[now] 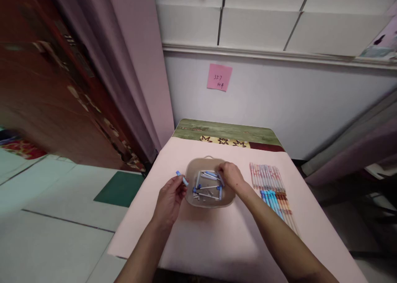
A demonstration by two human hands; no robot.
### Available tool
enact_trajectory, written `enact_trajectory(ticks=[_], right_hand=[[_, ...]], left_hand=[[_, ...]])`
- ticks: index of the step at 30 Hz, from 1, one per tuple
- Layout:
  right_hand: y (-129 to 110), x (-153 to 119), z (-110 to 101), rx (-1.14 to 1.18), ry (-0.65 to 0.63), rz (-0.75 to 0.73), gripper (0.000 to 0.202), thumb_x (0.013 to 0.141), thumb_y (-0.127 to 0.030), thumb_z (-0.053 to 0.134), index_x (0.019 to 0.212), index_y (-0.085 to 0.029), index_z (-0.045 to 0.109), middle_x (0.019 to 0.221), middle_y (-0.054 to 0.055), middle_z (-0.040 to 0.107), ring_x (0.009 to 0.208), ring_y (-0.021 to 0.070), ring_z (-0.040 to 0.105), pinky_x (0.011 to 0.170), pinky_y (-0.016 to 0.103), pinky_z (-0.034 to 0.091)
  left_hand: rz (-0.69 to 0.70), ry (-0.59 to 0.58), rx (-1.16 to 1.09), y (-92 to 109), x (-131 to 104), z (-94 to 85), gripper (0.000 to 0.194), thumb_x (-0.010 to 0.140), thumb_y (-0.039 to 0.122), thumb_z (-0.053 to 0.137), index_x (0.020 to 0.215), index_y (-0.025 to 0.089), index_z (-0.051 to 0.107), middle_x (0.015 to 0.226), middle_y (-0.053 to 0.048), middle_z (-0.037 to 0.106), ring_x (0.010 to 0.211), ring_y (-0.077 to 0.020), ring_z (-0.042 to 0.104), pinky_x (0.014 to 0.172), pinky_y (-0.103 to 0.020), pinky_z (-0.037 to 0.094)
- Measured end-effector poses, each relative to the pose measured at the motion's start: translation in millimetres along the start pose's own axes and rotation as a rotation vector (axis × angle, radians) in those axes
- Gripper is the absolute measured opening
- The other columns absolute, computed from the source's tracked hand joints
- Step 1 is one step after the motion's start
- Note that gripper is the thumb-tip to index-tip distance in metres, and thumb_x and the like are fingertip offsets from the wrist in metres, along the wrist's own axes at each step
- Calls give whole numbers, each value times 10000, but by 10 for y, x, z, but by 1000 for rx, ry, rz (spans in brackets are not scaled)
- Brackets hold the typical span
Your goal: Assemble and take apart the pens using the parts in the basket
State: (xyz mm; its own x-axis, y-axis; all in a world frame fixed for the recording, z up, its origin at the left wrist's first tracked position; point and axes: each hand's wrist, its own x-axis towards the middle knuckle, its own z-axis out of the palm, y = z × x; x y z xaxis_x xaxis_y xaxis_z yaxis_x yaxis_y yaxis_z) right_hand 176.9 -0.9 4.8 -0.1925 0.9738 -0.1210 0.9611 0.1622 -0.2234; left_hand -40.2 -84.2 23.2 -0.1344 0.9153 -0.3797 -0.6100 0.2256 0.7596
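Note:
My left hand (172, 194) is closed in a pinch on a short blue pen part (182, 178), just off the left side of a beige plastic basin (189, 171). Over the basin's right rim reaches my right hand (231, 173), its fingers bent down inside and closed on what looks like a pale blue pen barrel (221, 179); the fingertips are partly hidden. In the basin lie several blue pen barrels (211, 174), thin white refills (208, 187), dark blue caps or clips (195, 189) and small loose bits.
On the table's right side lie a row of pinkish clear pens (266, 176), several blue pens (272, 202) and brown-topped pens (287, 208). A pale pink cover (217, 237) lies on the table, which stands against a wall with a pink note (219, 77).

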Motion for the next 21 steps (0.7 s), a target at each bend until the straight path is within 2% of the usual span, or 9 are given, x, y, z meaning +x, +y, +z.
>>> enact_trajectory(ticks=[6, 10, 16, 21], right_hand=[[-209, 79, 210, 1, -102, -75, 265, 791, -218, 590, 1024, -261, 710, 1034, 42, 720, 962, 189, 641, 794, 238, 438], [-246, 66, 275, -46, -116, -48, 263, 783, -257, 602, 1024, -226, 702, 990, 84, 727, 937, 228, 662, 769, 281, 465], [-236, 47, 255, -97, -132, -12, 241, 744, -301, 659, 912, -146, 734, 934, 154, 727, 887, 276, 677, 739, 311, 486], [-264, 62, 176, -56, -119, -55, 251, 832, -294, 562, 971, -163, 724, 956, 131, 724, 900, 245, 664, 751, 299, 477]], left_hand=[[4, -1, 12, 15, -36, 27, 274, 665, 275, 783, 845, 111, 659, 719, -21, 646, 570, -68, 544, 473, -142, 419], [7, 9, 7, 25, -35, -15, 276, 669, 276, 780, 856, 114, 657, 736, -25, 654, 571, -69, 547, 484, -150, 426], [-2, 4, -1, 4, -10, -22, 277, 663, 273, 785, 850, 112, 659, 726, -24, 652, 562, -66, 544, 471, -146, 416], [3, -1, -16, -2, 3, -37, 267, 671, 268, 781, 851, 107, 666, 723, -21, 646, 569, -63, 546, 476, -139, 420]])
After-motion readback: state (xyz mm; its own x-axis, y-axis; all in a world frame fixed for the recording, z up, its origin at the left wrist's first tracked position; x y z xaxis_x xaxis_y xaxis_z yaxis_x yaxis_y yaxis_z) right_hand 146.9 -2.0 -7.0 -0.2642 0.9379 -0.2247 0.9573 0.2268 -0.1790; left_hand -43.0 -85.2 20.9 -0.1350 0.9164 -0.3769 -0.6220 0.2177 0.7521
